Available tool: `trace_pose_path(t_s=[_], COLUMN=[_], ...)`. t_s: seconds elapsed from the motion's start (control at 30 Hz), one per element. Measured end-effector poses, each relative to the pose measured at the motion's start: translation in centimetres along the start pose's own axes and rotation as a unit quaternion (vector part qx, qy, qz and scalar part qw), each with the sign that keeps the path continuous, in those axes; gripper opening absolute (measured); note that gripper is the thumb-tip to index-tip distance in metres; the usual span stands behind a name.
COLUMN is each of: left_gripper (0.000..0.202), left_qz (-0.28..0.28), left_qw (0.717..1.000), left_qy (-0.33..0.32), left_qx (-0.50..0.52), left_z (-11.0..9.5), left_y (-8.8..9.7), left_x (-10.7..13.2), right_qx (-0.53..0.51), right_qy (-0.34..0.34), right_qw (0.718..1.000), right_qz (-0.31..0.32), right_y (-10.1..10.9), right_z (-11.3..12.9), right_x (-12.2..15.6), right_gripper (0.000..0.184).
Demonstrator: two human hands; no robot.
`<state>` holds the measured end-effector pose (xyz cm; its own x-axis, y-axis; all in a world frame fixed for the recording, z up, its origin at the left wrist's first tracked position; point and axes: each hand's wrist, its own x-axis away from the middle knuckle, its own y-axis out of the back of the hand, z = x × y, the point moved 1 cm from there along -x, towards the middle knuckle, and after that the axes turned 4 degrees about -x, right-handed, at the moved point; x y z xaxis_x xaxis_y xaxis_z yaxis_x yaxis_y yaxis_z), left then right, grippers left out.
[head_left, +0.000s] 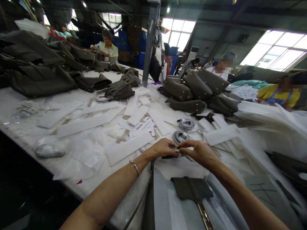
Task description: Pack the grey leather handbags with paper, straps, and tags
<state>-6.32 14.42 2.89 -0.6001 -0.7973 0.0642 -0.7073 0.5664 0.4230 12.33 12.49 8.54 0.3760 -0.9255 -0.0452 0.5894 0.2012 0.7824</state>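
Observation:
My left hand point(164, 148) and my right hand point(198, 150) meet over the white table point(14, 105), fingers pinched together on a small dark strap piece point(170, 156) between them. A silver bracelet point(136, 167) sits on my left wrist. A grey handbag point(189, 191), partly wrapped in white foam sheet, lies in front of me under my forearms, its flap and metal clasp showing. Two coiled grey straps point(186, 124) rest just beyond my hands.
White foam strips point(80, 125) and paper scraps litter the table. Piles of dark grey handbags stand at the left point(40, 80) and middle right point(199, 89). A grey pillar point(150, 41) rises behind. Several other people work at the far side.

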Motion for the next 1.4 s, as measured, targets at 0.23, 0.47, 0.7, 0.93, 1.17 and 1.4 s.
trace_pose_path(t_s=[0.23,0.47,0.7,0.93,1.17,1.4], left_gripper=[0.029,0.022,0.024,0.026,0.026,0.02], left_qz=[-0.079,-0.08,-0.11,-0.039,-0.047,-0.025], left_qw=[0.993,0.987,0.932,0.958,0.975,0.979], left_qy=[0.005,-0.009,-0.077,-0.082,0.012,0.048], left_qx=[-0.087,-0.14,-0.338,-0.272,-0.216,-0.196], left_z=[0.2,-0.2,-0.2,-0.2,0.5,1.5], left_y=[-0.2,-0.6,-1.8,-0.2,3.3,3.1], left_x=[-0.5,-0.4,0.1,0.3,0.5,0.2], right_qx=[-0.051,-0.148,-0.074,0.013,0.01,-0.001], right_qy=[-0.045,-0.067,-0.091,-0.013,-0.026,-0.026], right_qw=[0.998,0.986,0.99,0.995,0.996,0.996], right_qz=[-0.013,-0.021,-0.077,-0.094,-0.086,-0.09], right_y=[-1.1,-1.8,-3.3,-4.5,-4.5,-4.5], right_z=[-0.7,-1.2,-2.9,-3.6,-3.7,-4.0], right_x=[0.0,-0.1,-0.1,0.6,0.7,0.6], right_gripper=[0.036,0.029,0.018,0.016,0.017,0.018])
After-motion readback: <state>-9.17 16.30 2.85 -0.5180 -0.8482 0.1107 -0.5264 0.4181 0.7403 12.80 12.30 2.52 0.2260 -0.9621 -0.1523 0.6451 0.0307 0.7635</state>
